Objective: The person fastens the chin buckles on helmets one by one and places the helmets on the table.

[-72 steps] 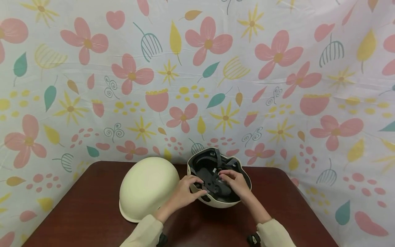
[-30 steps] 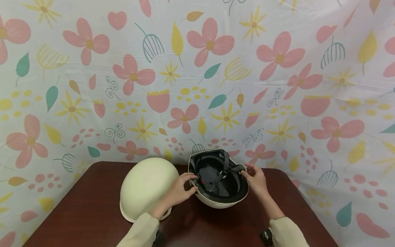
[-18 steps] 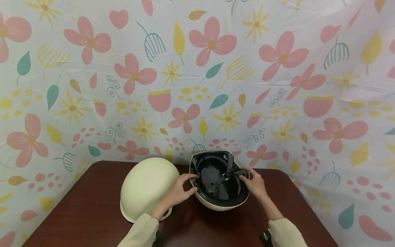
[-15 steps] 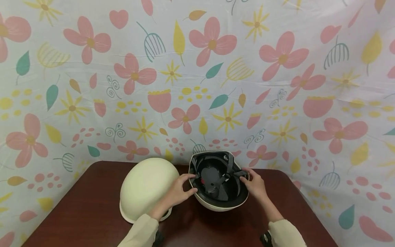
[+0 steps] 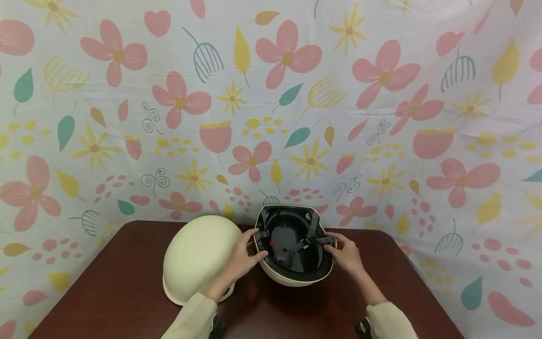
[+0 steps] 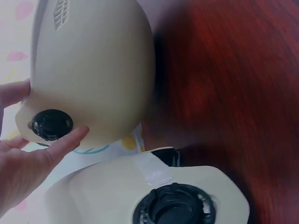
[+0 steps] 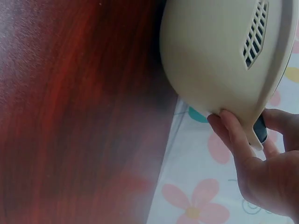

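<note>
An upturned cream helmet (image 5: 292,278) with a black lining and dark straps (image 5: 312,230) is between both hands over the table. My left hand (image 5: 243,256) grips its left rim, fingers at the edge and thumb on the outer shell. In the left wrist view, that thumb lies beside a round black fitting (image 6: 52,124) on the shell. My right hand (image 5: 348,254) pinches the right rim; in the right wrist view its fingers (image 7: 236,135) press the outside below a slotted vent (image 7: 256,35). A second cream helmet (image 5: 201,259) rests dome-up to the left, close to my left forearm.
The dark red-brown table (image 5: 127,282) runs back to a floral cloth (image 5: 254,103) hanging behind it. In the left wrist view, the second helmet shows a black round fitting (image 6: 175,210) and a clear tape strip (image 6: 153,169) on its side.
My right hand has gone from the straps inside the helmet to its right rim. The held helmet has turned and shifted slightly left. The second helmet has stayed put.
</note>
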`<state>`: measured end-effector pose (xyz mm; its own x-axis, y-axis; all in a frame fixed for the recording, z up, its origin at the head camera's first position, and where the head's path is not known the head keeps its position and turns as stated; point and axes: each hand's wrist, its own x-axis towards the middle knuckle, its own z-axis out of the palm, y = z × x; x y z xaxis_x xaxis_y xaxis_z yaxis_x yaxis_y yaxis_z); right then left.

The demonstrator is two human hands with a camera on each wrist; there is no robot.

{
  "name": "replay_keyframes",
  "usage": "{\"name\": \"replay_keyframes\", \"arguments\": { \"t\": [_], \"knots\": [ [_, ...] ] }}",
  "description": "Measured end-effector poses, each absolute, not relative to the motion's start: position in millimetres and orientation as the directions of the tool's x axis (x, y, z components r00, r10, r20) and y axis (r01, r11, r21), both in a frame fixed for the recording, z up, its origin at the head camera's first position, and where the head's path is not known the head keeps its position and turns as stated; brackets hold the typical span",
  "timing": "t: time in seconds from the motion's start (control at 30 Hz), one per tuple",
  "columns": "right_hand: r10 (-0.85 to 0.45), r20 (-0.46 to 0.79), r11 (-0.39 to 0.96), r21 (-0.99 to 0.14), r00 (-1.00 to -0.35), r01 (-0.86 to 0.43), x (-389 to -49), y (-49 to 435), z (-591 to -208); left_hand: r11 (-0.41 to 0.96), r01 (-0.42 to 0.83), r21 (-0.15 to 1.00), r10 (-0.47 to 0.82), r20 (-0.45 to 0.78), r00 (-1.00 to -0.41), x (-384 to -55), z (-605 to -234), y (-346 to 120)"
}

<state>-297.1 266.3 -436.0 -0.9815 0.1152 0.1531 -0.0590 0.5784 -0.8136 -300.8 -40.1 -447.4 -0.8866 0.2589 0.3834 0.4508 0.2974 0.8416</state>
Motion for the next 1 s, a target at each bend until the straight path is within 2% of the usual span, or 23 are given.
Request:
{"name": "replay_keyframes", "arguments": {
  "t": [0.2,0.47,0.63,1.0],
  "knots": [
    [0.095,0.031,0.390,-0.921,-0.995,0.008,-292.2,264.2,-449.9,0.300,0.485,0.821,0.317,0.394,-0.863,-298.7,-437.9,-46.8],
    [0.111,-0.028,0.266,-0.962,-0.993,0.057,-291.5,253.5,-466.8,0.263,0.387,0.884,0.423,0.255,-0.870,-308.7,-430.9,-55.3],
    [0.126,-0.043,0.237,-0.969,-0.991,0.072,-292.6,250.9,-471.7,0.241,0.347,0.906,0.432,0.220,-0.875,-310.5,-432.1,-54.1],
    [0.070,-0.070,0.291,-0.953,-0.995,0.088,-288.3,258.0,-473.1,0.252,0.415,0.874,0.430,0.283,-0.857,-300.3,-425.1,-42.8]
  ]
}}
